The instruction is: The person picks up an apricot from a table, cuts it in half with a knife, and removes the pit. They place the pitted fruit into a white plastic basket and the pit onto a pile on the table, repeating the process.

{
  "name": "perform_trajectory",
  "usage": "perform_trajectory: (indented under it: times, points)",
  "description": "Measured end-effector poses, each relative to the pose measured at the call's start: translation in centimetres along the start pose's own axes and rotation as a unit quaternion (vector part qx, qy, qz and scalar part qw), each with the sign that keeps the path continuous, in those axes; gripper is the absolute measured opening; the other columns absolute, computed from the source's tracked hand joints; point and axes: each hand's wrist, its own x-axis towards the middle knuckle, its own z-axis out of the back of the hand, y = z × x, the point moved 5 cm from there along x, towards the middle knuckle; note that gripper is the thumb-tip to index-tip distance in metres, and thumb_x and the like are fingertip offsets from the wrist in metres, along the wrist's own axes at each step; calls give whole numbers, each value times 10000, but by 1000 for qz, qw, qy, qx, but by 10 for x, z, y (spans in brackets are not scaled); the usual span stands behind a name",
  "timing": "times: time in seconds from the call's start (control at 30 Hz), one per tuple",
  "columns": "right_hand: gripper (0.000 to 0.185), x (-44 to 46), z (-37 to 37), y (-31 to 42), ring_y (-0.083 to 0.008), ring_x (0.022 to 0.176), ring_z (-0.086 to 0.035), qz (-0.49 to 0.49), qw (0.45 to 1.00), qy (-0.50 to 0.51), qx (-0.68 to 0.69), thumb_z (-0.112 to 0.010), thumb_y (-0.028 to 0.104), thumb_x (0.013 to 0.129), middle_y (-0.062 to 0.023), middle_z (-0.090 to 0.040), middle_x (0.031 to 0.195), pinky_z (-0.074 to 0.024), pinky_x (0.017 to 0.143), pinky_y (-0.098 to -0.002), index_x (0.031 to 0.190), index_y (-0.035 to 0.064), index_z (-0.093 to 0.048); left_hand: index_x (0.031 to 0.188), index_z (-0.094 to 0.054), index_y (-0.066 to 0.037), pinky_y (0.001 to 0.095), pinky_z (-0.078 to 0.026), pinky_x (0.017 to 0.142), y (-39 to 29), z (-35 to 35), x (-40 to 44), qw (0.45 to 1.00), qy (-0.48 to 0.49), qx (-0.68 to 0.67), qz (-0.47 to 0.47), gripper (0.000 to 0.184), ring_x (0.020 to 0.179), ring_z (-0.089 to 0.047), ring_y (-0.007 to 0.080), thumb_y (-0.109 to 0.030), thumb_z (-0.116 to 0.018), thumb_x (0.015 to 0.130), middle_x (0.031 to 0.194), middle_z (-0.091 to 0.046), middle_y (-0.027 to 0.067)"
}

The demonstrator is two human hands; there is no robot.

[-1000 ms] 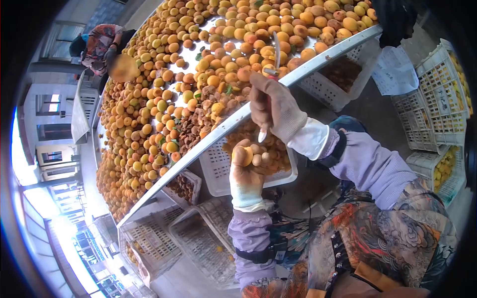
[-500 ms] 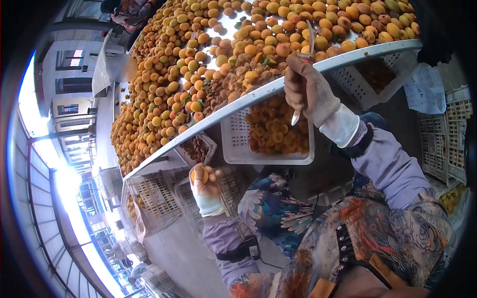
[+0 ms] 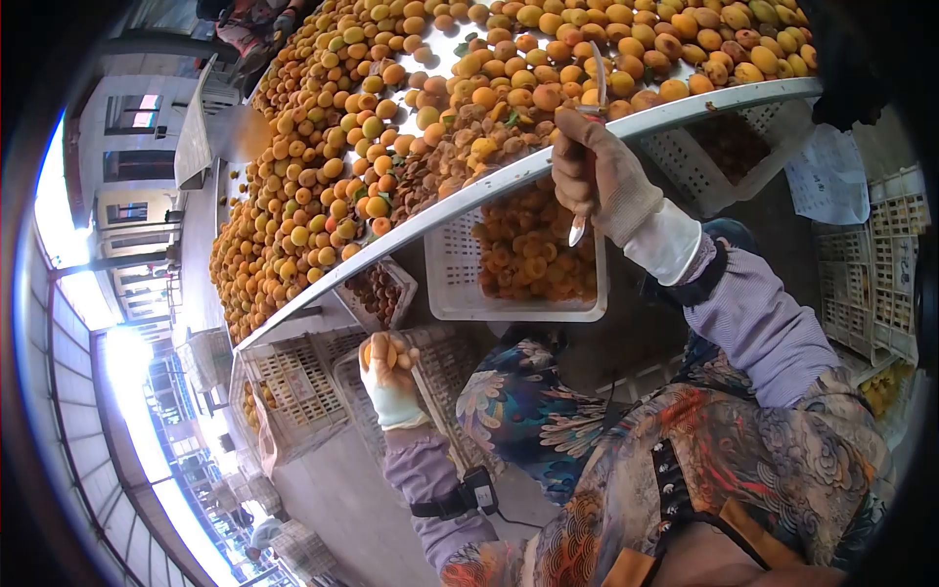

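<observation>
Right hand (image 3: pixel 599 181) at the table (image 3: pixel 469 196) edge, grip closed round a knife (image 3: pixel 600 78). Blade stands up past your fist, in front of the heaped fruit (image 3: pixel 303 196). A metal tip (image 3: pixel 577 231) pokes out below the same fist; can't tell if it belongs to the knife. Left hand (image 3: pixel 389 364) well apart, lower, fingers curled in on an orange fruit piece (image 3: pixel 373 351); how much of it is covered, can't tell.

Risks, as I judge them:

- Two metal ends on one fist. Bring your left hand up carelessly and the lower tip could catch your fingers.
- Wet, soft flesh likely: squeeze too hard and the piece could tear or slip.
- Your left hand is beside the white crate (image 3: pixel 447 274) of cut fruit (image 3: pixel 533 259), not over it. Loosen there and the piece might drop among the lower crates or onto the floor.
- Cord (image 3: pixel 518 522) loops from the box on your left forearm; a wide swing could snag it.
</observation>
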Motion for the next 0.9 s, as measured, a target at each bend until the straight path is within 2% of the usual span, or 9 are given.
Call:
perform_trajectory:
  times: [0.1,0.17,0.3,0.43,0.47,0.57,0.6,0.7,0.9]
  points:
    - [337,-3,0,4,-79,367,-288,-10,999,-32,12,-558,356,904,41,-340,530,-194,328,-238,677,140,-432,948,-540,-54,258,-488,561,0,-34,5,998,60,18,1,193,545,-468,84,-227,-609,897,705,-546,36]
    - [342,-2,3,3,-79,369,-284,-21,999,18,16,-558,372,902,43,-336,536,-193,334,-238,684,142,-430,945,-544,-48,246,-482,535,-6,-59,8,995,86,45,-6,207,528,-465,83,-228,-626,884,694,-542,39]
    - [322,-6,2,10,-77,372,-272,-20,999,-34,-5,-543,362,906,51,-322,531,-200,343,-236,699,143,-429,936,-534,-44,224,-462,528,-35,-124,26,987,132,81,-48,223,494,-439,76,-258,-587,898,666,-517,31]
    - [291,-6,6,11,-71,366,-259,-29,999,-28,9,-538,336,899,54,-325,540,-189,337,-235,708,143,-431,963,-541,-34,207,-431,517,-66,-190,53,975,123,144,-113,351,507,-467,68,-358,-638,870,671,-517,16]
    - [328,-8,6,13,-76,396,-304,-55,998,-23,-6,-467,354,949,34,-345,572,-243,351,-221,713,131,-419,982,-548,-32,185,-403,485,-65,-192,76,965,125,181,-144,398,509,-483,64,-395,-652,855,675,-524,7]
    - [324,-16,4,20,-72,403,-303,-75,997,-20,-17,-467,355,948,36,-339,570,-244,354,-220,719,130,-422,973,-551,-27,185,-371,430,-75,-205,93,961,86,205,-166,328,487,-466,58,-331,-631,882,667,-525,-2]
    - [293,-15,5,19,-61,367,-253,-62,998,-27,7,-561,355,884,54,-323,532,-179,332,-230,723,145,-434,973,-551,-27,185,-371,430,-74,-205,94,960,88,207,-167,328,487,-466,58,-331,-631,882,667,-525,-2]
    - [308,-19,10,27,-61,372,-268,-67,997,-33,-25,-569,372,882,52,-339,536,-186,332,-230,730,135,-443,921,-544,-28,192,-372,445,-66,-204,82,965,124,183,-140,219,501,-482,74,-238,-604,899,667,-553,16]
    - [270,-33,6,37,-53,435,-347,-72,986,-1,-148,-537,365,904,38,-411,602,-270,377,-199,830,107,-505,943,-537,-31,204,-409,490,-31,-191,26,925,219,294,-98,157,547,-506,76,-178,-573,899,699,-575,33]
